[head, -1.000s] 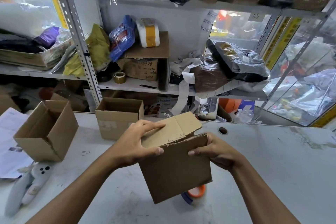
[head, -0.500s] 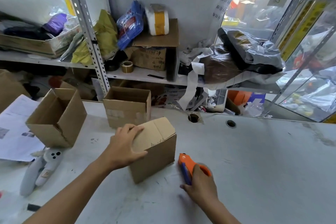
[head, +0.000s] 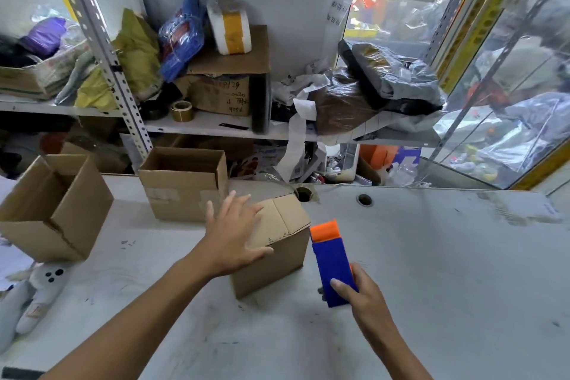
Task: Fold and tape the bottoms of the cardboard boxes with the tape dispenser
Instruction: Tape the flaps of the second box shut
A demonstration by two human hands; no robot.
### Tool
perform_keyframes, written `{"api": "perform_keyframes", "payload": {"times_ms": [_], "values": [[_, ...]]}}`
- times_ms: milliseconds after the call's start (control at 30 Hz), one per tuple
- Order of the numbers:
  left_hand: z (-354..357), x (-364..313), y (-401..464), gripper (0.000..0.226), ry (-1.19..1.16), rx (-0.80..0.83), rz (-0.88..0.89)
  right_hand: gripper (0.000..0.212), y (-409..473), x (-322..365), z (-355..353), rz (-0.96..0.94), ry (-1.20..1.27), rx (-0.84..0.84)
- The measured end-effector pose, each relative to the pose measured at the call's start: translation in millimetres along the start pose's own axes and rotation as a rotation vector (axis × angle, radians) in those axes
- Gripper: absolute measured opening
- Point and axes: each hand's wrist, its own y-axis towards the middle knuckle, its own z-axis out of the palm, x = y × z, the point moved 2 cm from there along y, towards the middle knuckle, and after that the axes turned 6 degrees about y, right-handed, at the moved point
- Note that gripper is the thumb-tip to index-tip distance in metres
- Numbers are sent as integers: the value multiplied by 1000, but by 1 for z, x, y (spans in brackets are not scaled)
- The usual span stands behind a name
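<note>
I look down on a white worktable (head: 431, 271), scuffed and drilled with two round holes, set against metal shelving (head: 101, 49) crammed with bags, parcels and a roll of brown tape (head: 182, 110). Two open-topped cardboard boxes stand at the table's far left, the leftmost box (head: 55, 210) tilted on its side and the rear box (head: 185, 185) upright against the shelf. In the middle sits the folded box (head: 277, 244), flaps closed on top. My left hand (head: 234, 241) lies flat on those flaps, fingers spread and straight, pressing them down, forearm reaching in from lower left. My right hand (head: 357, 290), just right of the box, grips the blue-and-orange tape dispenser (head: 331, 259), thumb across its blue body, orange end pointing away from me. A white plush toy (head: 34, 296) lies at the near left edge.
</note>
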Motion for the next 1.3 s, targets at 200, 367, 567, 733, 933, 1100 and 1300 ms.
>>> {"api": "perform_keyframes", "payload": {"times_ms": [200,367,567,733,933,1100,1300], "values": [[-42,-49,16,49,-766,345,-14,44,-21,27,24,-5,151,226],[-45,-47,17,44,-1023,447,-61,57,-25,35,30,-16,156,280],[-38,-35,19,19,-933,397,-126,51,-23,32,32,5,53,214],[-45,-41,27,12,-604,171,-131,40,-16,35,40,11,27,191],[-44,-40,31,16,-468,57,-180,40,-19,27,45,58,78,155],[-40,-33,32,10,-441,46,-210,32,-26,16,50,102,125,137],[-40,-29,36,12,-416,12,-215,37,-33,11,48,139,142,126]]}}
